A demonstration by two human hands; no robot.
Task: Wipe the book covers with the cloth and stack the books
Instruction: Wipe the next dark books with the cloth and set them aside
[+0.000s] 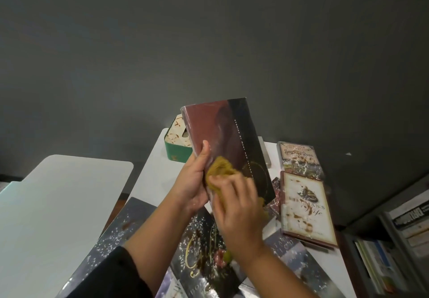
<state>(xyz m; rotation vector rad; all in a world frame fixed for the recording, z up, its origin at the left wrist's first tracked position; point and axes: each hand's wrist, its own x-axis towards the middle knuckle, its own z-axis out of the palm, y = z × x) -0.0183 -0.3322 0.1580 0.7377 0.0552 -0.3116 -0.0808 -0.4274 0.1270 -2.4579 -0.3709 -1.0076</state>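
Note:
My left hand grips the lower left edge of a dark red and black book, holding it upright and tilted above the table. My right hand grips a mustard-yellow cloth and presses it on the lower part of the book's cover. Below my arms lie several dark books dusted with white specks, one with gold script. On the right lie two pale-covered books, one near and one further back.
A white table bears the books. A green box with a patterned top stands behind the held book. Another white table is at the left. A bookshelf with books fills the lower right. A dark wall rises behind.

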